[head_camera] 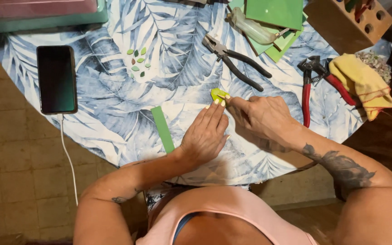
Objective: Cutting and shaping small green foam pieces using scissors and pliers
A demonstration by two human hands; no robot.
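Two hands meet: left hand (205, 134) flat, right hand (262, 118) pinching yellow-green piece (218, 94).

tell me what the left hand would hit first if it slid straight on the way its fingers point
Probably the small yellow-green leaf-shaped piece, right at the left hand fingertips and also pinched by the right hand. Past it lie the black-handled pliers.

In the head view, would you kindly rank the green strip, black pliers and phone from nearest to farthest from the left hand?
From the left hand:
1. Green strip, just beside its wrist, on the phone's side.
2. Black pliers, farther up the table.
3. Phone, by the far table edge.
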